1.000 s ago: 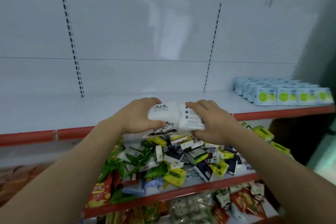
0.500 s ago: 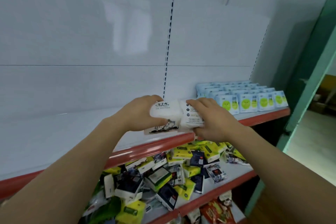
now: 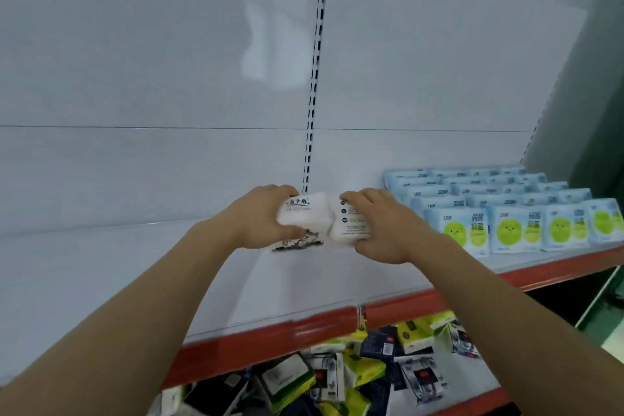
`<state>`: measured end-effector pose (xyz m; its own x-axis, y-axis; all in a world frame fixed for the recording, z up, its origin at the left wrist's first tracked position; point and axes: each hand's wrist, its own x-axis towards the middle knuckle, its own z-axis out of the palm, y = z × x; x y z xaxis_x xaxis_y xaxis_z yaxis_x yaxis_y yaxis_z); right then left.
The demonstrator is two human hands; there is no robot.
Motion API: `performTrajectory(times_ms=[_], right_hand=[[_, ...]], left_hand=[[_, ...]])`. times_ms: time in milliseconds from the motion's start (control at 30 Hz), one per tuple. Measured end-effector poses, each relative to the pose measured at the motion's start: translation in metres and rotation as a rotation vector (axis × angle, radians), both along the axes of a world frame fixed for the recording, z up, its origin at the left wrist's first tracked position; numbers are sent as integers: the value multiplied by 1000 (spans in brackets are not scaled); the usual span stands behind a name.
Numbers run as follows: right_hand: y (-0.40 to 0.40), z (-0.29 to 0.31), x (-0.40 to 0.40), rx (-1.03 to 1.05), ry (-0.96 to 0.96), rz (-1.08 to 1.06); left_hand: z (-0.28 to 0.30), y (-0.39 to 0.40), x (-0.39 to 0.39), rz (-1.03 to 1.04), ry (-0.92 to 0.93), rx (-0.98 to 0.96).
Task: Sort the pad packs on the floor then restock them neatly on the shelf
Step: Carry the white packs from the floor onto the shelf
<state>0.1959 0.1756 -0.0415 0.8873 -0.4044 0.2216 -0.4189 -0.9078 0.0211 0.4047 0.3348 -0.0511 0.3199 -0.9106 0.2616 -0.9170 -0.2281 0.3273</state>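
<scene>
While both arms reach up from the bottom corners of the frame, the hands meet at the centre over a white shelf (image 3: 101,267) with a red front edge. The left hand (image 3: 260,216) curls its fingers round the left end of a white pad pack (image 3: 305,219), printed with black characters and an ink drawing. Right of it, the right hand (image 3: 385,230) grips a second white pack (image 3: 347,223), pressed side by side against the first. Both packs sit just above the bare shelf, at mid-frame. They look light and soft, dimpling under the fingers, with slick plastic wrap, so a hold across the short ends seems safest. At the right of the frame stand neat rows of blue packs (image 3: 506,226) with green faces. Along the bottom, a lower shelf carries a jumble of yellow and dark packets (image 3: 364,371).
</scene>
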Motion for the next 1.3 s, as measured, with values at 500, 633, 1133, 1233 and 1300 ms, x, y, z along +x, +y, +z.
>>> performTrajectory(times_ms=[500, 633, 1133, 1233, 1300], right_hand=[[-86, -26, 61, 119, 33, 228], [-95, -26, 59, 116, -14, 244], [-112, -20, 71, 167, 8, 281], [-121, 2, 71, 272, 53, 285], [-123, 13, 72, 341, 68, 235]], left_hand=[[-17, -28, -2, 230, -171, -65], [-21, -31, 1, 235, -243, 46], [-32, -50, 9, 280, -332, -104], [-25, -58, 5, 225, -381, -191], [-22, -66, -1, 174, -398, -209]])
